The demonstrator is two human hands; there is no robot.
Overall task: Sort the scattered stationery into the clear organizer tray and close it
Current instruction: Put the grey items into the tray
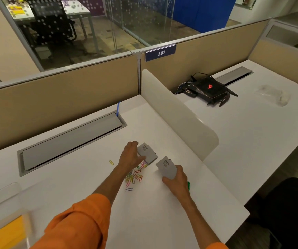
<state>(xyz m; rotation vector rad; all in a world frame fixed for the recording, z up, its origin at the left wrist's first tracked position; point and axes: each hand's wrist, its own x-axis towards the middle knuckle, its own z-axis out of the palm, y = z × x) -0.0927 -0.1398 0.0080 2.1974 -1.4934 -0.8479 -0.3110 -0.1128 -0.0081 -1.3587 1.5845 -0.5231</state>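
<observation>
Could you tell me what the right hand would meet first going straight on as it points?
Likely the second grey box, at the left hand; the grey box the right hand grips would touch first. Depth is unclear.

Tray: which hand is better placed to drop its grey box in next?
Left, probably. The left hand grips the far box nearer the tray; the right hand, holding the near box, must cross the paper clips.

Loose orange cloth covers the upper arms. The left sleeve (76,223) ends in folds near the elbow, the forearm bare to the left hand (130,156); the right sleeve (216,246) shows only as a sliver.
</observation>
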